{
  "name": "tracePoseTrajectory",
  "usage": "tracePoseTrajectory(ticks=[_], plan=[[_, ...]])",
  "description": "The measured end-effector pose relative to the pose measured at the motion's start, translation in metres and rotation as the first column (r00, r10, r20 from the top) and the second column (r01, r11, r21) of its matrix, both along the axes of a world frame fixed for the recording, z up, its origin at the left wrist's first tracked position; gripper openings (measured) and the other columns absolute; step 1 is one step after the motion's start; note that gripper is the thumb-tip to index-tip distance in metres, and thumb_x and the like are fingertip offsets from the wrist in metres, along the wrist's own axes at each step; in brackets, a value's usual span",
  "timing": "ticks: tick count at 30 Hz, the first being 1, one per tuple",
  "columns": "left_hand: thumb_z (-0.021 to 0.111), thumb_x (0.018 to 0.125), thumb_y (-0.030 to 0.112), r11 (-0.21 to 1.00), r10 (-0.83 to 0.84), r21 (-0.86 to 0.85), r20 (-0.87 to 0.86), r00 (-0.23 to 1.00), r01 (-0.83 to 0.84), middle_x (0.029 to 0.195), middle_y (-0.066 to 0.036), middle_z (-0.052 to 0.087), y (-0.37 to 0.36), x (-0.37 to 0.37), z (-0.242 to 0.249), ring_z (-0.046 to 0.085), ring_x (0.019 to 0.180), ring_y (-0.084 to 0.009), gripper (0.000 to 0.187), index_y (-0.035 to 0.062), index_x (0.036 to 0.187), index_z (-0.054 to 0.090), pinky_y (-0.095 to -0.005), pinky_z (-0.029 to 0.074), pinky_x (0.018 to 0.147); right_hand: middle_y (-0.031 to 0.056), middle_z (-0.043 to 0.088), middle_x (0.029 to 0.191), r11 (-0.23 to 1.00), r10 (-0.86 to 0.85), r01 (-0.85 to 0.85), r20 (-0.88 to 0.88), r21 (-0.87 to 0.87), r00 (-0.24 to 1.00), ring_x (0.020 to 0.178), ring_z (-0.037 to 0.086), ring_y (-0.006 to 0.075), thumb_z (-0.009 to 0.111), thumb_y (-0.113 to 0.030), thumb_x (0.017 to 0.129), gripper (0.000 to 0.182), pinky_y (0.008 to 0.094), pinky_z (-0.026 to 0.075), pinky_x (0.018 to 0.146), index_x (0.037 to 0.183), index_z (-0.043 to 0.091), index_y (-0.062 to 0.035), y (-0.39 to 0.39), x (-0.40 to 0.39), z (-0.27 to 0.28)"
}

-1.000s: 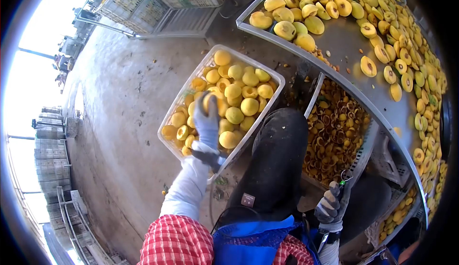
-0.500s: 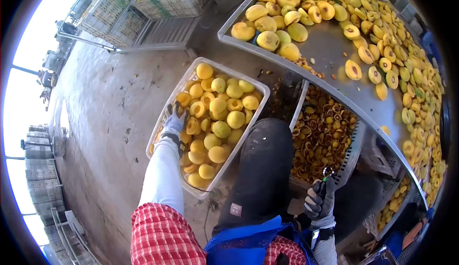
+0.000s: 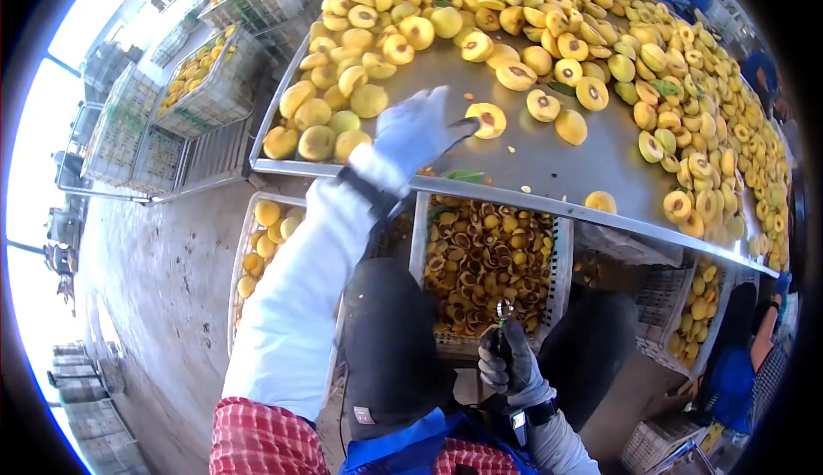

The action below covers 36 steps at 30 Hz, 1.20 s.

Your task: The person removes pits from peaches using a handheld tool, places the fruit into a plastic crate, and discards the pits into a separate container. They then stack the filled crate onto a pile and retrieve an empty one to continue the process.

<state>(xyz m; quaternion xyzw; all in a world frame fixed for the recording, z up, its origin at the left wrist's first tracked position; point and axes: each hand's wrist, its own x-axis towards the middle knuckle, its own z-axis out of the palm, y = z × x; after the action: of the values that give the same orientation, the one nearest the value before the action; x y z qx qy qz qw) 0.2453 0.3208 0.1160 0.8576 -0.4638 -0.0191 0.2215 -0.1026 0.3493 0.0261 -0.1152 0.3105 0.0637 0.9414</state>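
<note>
Gloved and stretched out over the metal table (image 3: 420, 81), my left hand (image 3: 420, 128) has its thumb apart, near a halved yellow fruit (image 3: 489, 121). Its fingers are slightly blurred, and nothing shows in them. Low in front of my knees, my right hand (image 3: 512, 359) in a grey glove is closed around a small tool with a ring-shaped metal tip (image 3: 504, 309). Just beyond that tip, a crate of fruit scraps and pits (image 3: 561, 273) sits below the table edge. Many halved fruits (image 3: 591, 93) are piled across the table.
A white tub of yellow fruit (image 3: 243, 239) stands on the floor at the left, partly behind my left arm. Stacked crates (image 3: 129, 132) are at the upper left. Another crate of fruit (image 3: 699, 303) and a co-worker in blue (image 3: 733, 385) are at the right.
My left hand has moved from the fruit in the tub up over the table. The view has shifted, showing more of the table. My right hand still holds the tool.
</note>
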Motion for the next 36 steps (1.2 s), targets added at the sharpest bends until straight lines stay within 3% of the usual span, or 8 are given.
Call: tracePoseTrajectory(ticks=[9,18,21,24,28,29,32,36], plan=[[0.074,0.072,0.034,0.926,-0.127,0.316,-0.256,0.958,0.207,0.1,-0.017,0.063,-0.107,0.029,-0.073,0.06,0.099,-0.0319,0.052,0.0055,0.111,0.054,-0.0395,0.047,0.085,-0.0002,0.045,0.058,0.988,-0.135,0.116,-0.203,-0.106,0.97,0.039,0.035,0.0099,0.051,-0.058,0.088,0.048,0.0237,0.027,0.035,0.088,0.055,-0.0103,-0.019,-0.001,-0.005],[0.079,0.062,0.008,0.766,-0.628,-0.159,-0.395,0.671,0.623,0.119,-0.015,0.048,0.047,-0.149,-0.006,0.052,0.11,-0.0363,0.064,0.0125,0.12,0.053,-0.04,0.045,0.093,-0.0004,0.052,0.06,0.832,-0.331,0.296,0.009,-0.469,0.944,0.038,0.042,0.0076,0.054,-0.029,0.095,0.03,0.0212,0.034,0.035,0.107,0.054,-0.0017,-0.044,0.019,0.031],[0.079,0.065,0.006,0.863,-0.504,-0.412,-0.677,0.536,0.292,0.131,-0.014,0.042,0.082,-0.172,-0.035,0.046,0.12,-0.0281,0.085,0.005,0.136,0.033,-0.0364,0.04,0.098,0.001,0.056,0.073,0.845,-0.299,0.292,0.057,-0.448,0.952,0.049,0.049,0.0093,0.058,-0.019,0.092,0.026,0.0241,0.041,0.042,0.111,0.052,-0.0018,-0.037,0.022,0.043],[0.067,0.083,0.012,0.81,-0.475,-0.445,-0.88,0.017,-0.383,0.126,-0.011,0.047,0.101,-0.212,-0.034,0.049,0.114,-0.0197,0.066,0.0036,0.138,0.031,-0.0311,0.041,0.097,0.0039,0.058,0.091,0.649,-0.435,0.483,0.233,-0.588,0.87,0.067,0.056,0.0128,0.06,-0.013,0.09,0.028,0.0274,0.048,0.053,0.114,0.051,-0.0019,-0.008,0.033,0.028],[0.045,0.098,0.031,0.685,-0.255,-0.243,-0.963,0.087,-0.687,0.108,-0.01,0.058,0.112,-0.226,-0.048,0.058,0.098,-0.0179,0.037,0.0014,0.119,0.052,-0.0303,0.047,0.088,0.0129,0.06,0.093,-0.004,-0.007,0.037,0.037,-0.999,0.999,0.077,0.062,0.0244,0.06,-0.011,0.088,0.025,0.0323,0.048,0.058,0.108,0.051,0.0008,-0.002,0.017,0.037],[0.046,0.098,0.031,0.677,-0.228,-0.267,-0.962,0.15,-0.686,0.108,-0.01,0.058,0.114,-0.228,-0.046,0.058,0.097,-0.0178,0.037,0.0011,0.119,0.052,-0.0301,0.047,0.088,0.0156,0.059,0.077,0.169,-0.046,0.003,-0.004,-0.986,0.999,0.067,0.062,0.031,0.061,-0.013,0.087,0.022,0.0363,0.046,0.055,0.101,0.051,0.001,0.0,0.017,0.054],[0.047,0.098,0.032,0.683,-0.179,-0.378,-0.916,0.358,-0.626,0.108,-0.009,0.059,0.118,-0.234,-0.045,0.057,0.096,-0.016,0.038,-0.0004,0.118,0.052,-0.0282,0.047,0.086,0.0123,0.057,0.067,-0.208,0.102,-0.031,-0.054,-0.978,0.993,0.057,0.058,0.0221,0.053,-0.014,0.092,0.016,0.0344,0.043,0.052,0.096,0.052,0.0015,0.015,0.009,0.057],[0.046,0.099,0.028,0.675,-0.155,-0.429,-0.878,0.453,-0.6,0.106,-0.009,0.058,0.119,-0.241,-0.032,0.056,0.096,-0.0137,0.035,-0.0012,0.116,0.052,-0.0263,0.045,0.086,0.0196,0.058,0.072,-0.02,0.02,-0.025,-0.025,-0.999,0.999,0.066,0.06,0.0377,0.055,-0.017,0.09,0.02,0.0392,0.046,0.056,0.097,0.051,0.0012,0.029,0.006,0.048]])
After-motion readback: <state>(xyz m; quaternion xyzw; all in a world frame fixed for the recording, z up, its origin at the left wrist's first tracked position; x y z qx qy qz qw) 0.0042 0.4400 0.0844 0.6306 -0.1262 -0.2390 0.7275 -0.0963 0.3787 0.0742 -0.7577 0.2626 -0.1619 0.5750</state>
